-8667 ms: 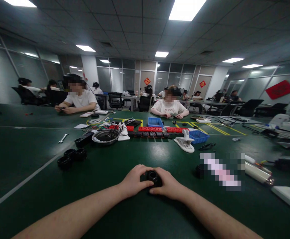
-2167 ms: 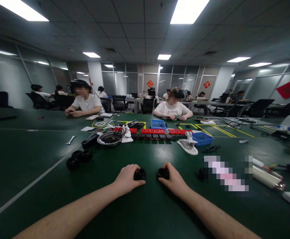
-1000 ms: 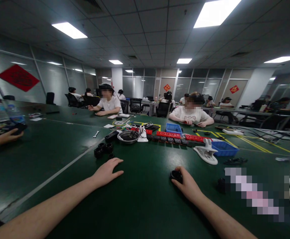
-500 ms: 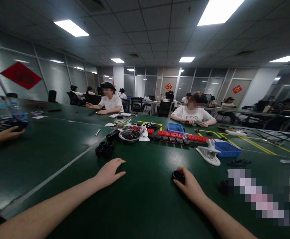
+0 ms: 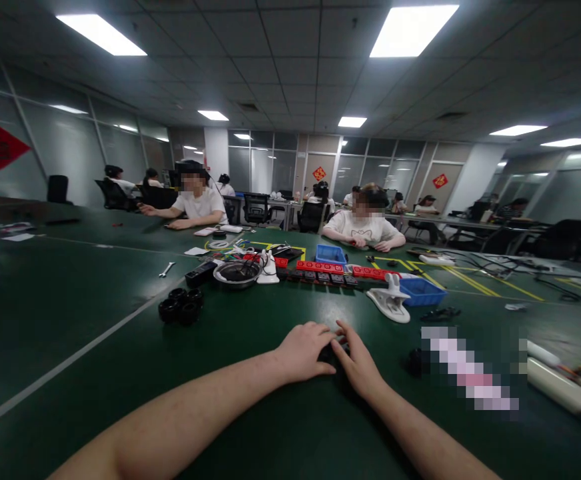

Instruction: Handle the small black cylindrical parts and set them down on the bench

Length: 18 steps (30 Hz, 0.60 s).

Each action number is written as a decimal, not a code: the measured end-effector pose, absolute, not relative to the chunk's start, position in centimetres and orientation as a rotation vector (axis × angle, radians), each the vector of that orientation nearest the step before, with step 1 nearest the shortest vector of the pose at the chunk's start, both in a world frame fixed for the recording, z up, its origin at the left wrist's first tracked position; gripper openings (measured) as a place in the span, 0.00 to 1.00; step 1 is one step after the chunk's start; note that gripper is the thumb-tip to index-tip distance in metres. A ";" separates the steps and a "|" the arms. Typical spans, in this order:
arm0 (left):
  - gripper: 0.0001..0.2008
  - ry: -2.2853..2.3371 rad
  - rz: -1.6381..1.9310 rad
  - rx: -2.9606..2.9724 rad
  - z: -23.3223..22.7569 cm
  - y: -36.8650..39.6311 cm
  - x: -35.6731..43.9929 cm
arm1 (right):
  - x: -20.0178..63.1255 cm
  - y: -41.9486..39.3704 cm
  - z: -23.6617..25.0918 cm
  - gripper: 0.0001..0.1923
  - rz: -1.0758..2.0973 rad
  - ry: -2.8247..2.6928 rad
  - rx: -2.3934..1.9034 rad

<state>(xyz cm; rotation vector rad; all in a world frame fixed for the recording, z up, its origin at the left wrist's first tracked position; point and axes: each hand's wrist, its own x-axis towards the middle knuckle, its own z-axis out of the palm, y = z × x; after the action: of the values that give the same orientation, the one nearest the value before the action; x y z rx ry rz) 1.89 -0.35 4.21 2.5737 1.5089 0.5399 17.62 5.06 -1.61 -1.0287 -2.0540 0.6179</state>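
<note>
Green surface [image 5: 95, 400] in open office: left hand [image 5: 304, 350] and right hand [image 5: 358, 363] met fingertip to fingertip, curled over a small black part [image 5: 331, 352] between them, near edge, grip largely hidden.

Both hands meet at lower centre on the surface [image 5: 95, 400]; wheels [image 5: 180, 305] left of centre; bowl [image 5: 236, 273] behind them; clamp [image 5: 389, 303] and bin [image 5: 420, 291] right of centre.

I see my left hand [image 5: 304, 349] and right hand [image 5: 356, 361] meeting over a small black part [image 5: 328, 351]. Black wheels [image 5: 180, 305] sit well apart on the green table [image 5: 70, 300].
</note>
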 end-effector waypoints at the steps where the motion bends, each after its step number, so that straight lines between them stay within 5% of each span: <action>1: 0.21 1.521 0.476 2.569 4.1 0.3 2.1 | 17.7 5.0 -1.6 0.22 0.619 -2.052 -1.027; 14: 0.17 1.963 0.140 2.203 5.5 0.3 -11.7 | 17.8 4.5 -0.7 0.20 0.710 -2.101 -1.029; 18: 0.16 1.989 0.335 2.111 6.7 -3.4 -15.3 | 17.7 4.7 -0.7 0.19 0.713 -2.131 -1.065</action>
<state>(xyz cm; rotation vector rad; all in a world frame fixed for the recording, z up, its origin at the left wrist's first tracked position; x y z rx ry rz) -15.25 -3.37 6.66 2.1111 1.9889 0.3351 17.68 4.68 -0.69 -1.0649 -2.1311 0.7134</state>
